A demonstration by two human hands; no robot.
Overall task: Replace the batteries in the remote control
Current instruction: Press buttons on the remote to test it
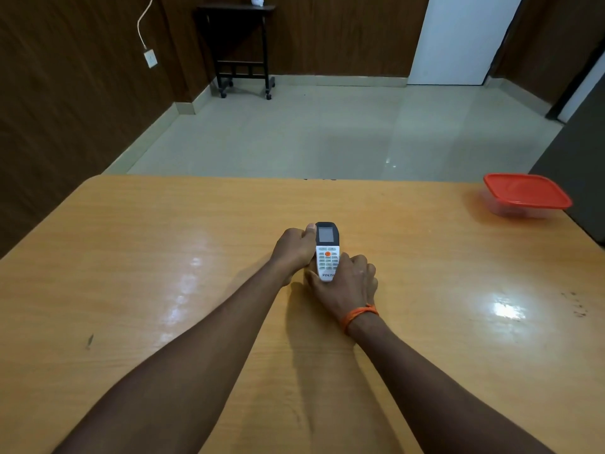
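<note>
A white remote control (pixel 326 252) with a dark screen end and an orange button sits face up at the middle of the wooden table (pixel 163 257). My left hand (pixel 293 252) grips its left side, thumb resting by the screen. My right hand (pixel 348 286) wraps around its near end from the right, an orange thread on the wrist. The remote's underside and any batteries are hidden.
A clear plastic box with a red lid (pixel 526 195) stands at the table's far right corner. Beyond the table's far edge lies pale floor, with a small black wheeled table (pixel 242 47) against the wood-panelled wall.
</note>
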